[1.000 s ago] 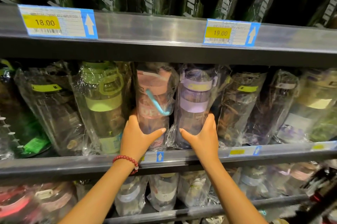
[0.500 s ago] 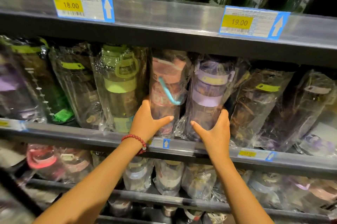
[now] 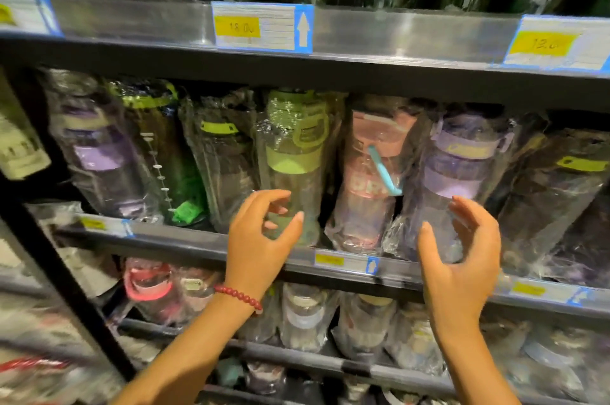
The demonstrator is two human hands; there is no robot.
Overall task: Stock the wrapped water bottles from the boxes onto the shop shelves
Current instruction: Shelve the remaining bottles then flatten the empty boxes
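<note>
Left hand (image 3: 260, 239): raised before the shelf edge, fingers loosely curled and apart, holding nothing; red bead bracelet (image 3: 239, 297) at the wrist.
Right hand (image 3: 462, 259): raised likewise, fingers spread, empty.
Shelf rail (image 3: 204, 241): front lip runs just behind both hands.
Wrapped bottles: green-lid bottle (image 3: 293, 167), pink bottle (image 3: 373, 180) and purple-lid bottle (image 3: 455, 180) stand packed side by side on the shelf.
Price tag (image 3: 260, 26): blurred, barely legible.
Upper row: cut off at the top.

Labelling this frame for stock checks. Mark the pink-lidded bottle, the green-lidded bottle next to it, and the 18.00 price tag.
pink-lidded bottle (image 3: 369, 193): head view, on its wrapped body below the lid.
green-lidded bottle (image 3: 292, 158): head view, on the green collar.
18.00 price tag (image 3: 237, 27): head view, on its yellow patch.
</note>
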